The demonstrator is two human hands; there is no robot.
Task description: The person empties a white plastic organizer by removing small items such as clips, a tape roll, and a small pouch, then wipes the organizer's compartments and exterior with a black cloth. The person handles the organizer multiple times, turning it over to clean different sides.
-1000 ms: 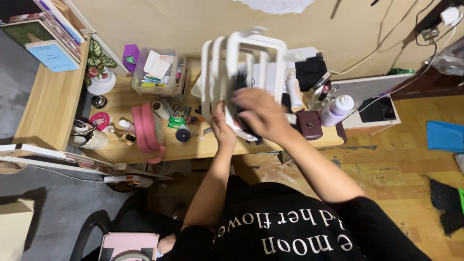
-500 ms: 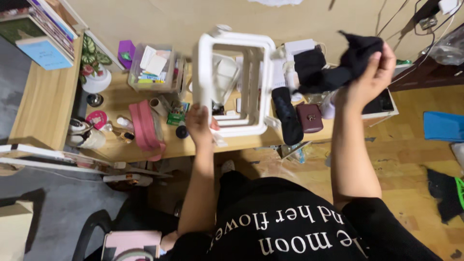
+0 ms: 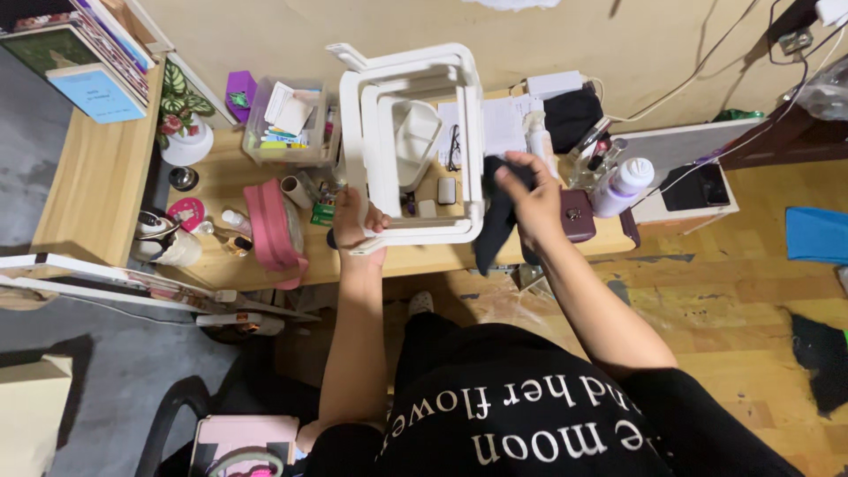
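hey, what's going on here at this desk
A person is standing over a cluttered wooden desk. Their left hand grips the near edge of a white plastic rack, holding it above the desk. Their right hand holds a black cloth beside the rack's right side, its end hanging past the desk edge. Around them sit a pink pouch, a clear box of small items, a dark red case and a white bottle.

Place: a lived-in room of a home, likely a bedroom corner.
Tabletop: a light wooden tabletop (image 3: 225,181) stood against a cream wall, crowded with toiletries.
Evidence: a white lotion bottle (image 3: 622,184), a pink fabric pouch (image 3: 269,231), stacked books (image 3: 84,49).
Floor: worn yellow wood-pattern floor (image 3: 742,291) with scattered clothes.
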